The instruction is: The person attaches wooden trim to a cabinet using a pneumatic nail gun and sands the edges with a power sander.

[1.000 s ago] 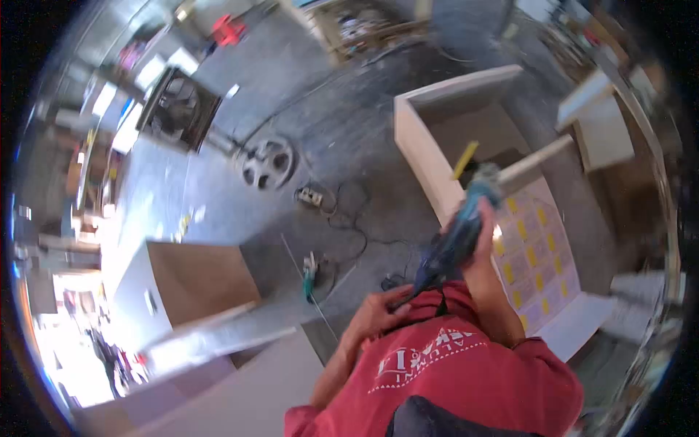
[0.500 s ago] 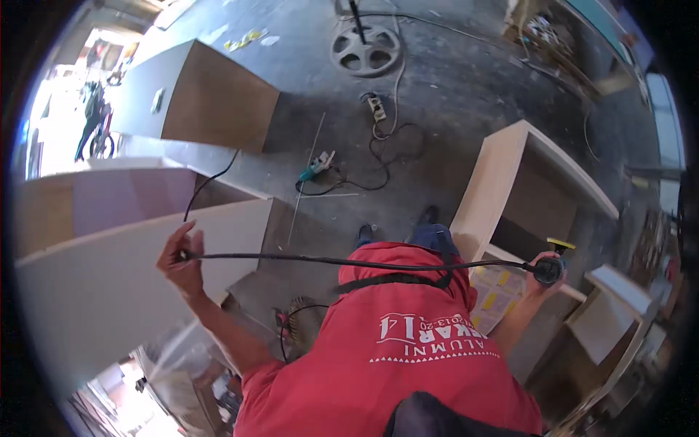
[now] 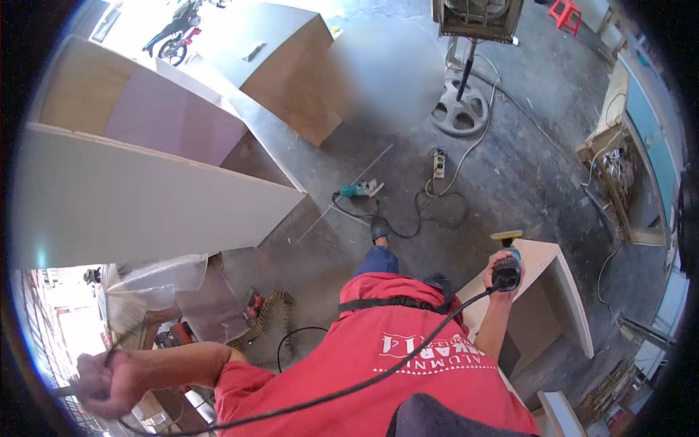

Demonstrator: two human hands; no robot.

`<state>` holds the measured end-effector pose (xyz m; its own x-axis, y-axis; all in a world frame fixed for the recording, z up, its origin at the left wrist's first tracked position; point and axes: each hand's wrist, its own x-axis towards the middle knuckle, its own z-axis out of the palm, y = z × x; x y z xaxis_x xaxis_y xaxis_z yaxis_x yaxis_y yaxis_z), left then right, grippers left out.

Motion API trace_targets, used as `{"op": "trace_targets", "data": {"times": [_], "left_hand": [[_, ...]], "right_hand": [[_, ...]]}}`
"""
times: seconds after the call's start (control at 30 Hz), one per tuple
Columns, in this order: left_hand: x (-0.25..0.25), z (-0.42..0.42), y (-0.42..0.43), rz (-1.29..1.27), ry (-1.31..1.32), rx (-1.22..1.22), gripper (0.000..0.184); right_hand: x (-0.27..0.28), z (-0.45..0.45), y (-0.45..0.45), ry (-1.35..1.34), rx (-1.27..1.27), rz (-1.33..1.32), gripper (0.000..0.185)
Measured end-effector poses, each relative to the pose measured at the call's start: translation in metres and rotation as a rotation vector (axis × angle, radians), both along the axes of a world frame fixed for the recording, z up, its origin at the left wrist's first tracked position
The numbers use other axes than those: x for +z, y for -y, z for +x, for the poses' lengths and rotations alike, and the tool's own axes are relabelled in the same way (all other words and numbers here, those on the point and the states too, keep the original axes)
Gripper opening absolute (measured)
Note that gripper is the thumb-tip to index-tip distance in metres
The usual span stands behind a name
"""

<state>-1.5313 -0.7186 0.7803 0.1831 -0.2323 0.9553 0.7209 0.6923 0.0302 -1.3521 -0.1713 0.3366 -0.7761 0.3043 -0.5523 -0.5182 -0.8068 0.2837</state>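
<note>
My right hand is wrapped round a dark and teal power tool with a yellow pad, near the open wooden box. From the tool a black cable runs down across the red shirt to the lower left. Out at the far left, my left hand is curled round part of the cable, blurred. A second teal power tool lies on the floor beside thin strips, with its cord looping to a power strip.
Large panels and cabinets fill the left. A brown-sided box stands behind them. A fan on a round base is at the top. A coiled hose lies lower left; a red stool is far right.
The view has turned. My left hand has gone from the tool out to the far left, drawing the cable with it. My right hand has kept hold of the tool.
</note>
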Motion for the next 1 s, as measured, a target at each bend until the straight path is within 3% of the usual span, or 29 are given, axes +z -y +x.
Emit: {"op": "trace_targets", "data": {"times": [0.07,0.1,0.2,0.27,0.37,0.47,0.53,0.6,0.67,0.8,0.9,1.0], "left_hand": [[0.0,-0.028,0.018,-0.238,0.023,-0.087,0.041],[-0.006,-0.05,0.034,-0.211,0.086,-0.106,0.039],[-0.046,-0.165,0.097,0.113,0.413,-0.082,0.034],[-0.081,-0.252,0.129,0.283,0.666,-0.078,0.033],[-0.142,-0.385,0.147,0.454,1.07,-0.118,0.035],[-0.202,-0.492,0.08,0.428,1.523,-0.359,0.042],[-0.22,-0.515,-0.018,0.287,1.788,-0.751,0.046],[-0.19,-0.479,-0.157,0.145,1.545,-0.921,0.045],[-0.147,-0.46,-0.218,0.112,1.311,-1.099,0.042],[-0.06,-0.411,-0.253,0.122,0.916,-1.237,0.035],[-0.016,-0.368,-0.262,0.114,0.757,-1.199,0.032],[0.011,-0.326,-0.262,0.127,0.682,-1.079,0.03]], "right_hand": [[-0.019,-0.038,0.004,-0.015,-0.021,-0.04,0.042],[-0.023,-0.054,0.009,-0.016,0.016,0.064,0.042],[-0.004,-0.089,0.017,-0.188,0.175,0.361,0.042],[0.036,-0.103,0.026,-0.145,0.086,0.047,0.043],[0.067,-0.098,0.016,-0.117,-0.025,0.102,0.043],[0.064,-0.066,-0.013,-0.121,-0.166,0.303,0.042],[0.076,-0.057,-0.02,-0.127,-0.221,0.312,0.041],[0.083,-0.049,-0.028,-0.151,-0.297,0.297,0.041],[0.083,-0.038,-0.036,-0.147,-0.35,0.242,0.041],[0.067,-0.012,-0.06,-0.102,-0.419,0.128,0.038],[0.051,-0.006,-0.082,-0.126,-0.44,0.055,0.039],[0.009,0.005,-0.118,0.085,-0.38,0.123,0.038]]}}
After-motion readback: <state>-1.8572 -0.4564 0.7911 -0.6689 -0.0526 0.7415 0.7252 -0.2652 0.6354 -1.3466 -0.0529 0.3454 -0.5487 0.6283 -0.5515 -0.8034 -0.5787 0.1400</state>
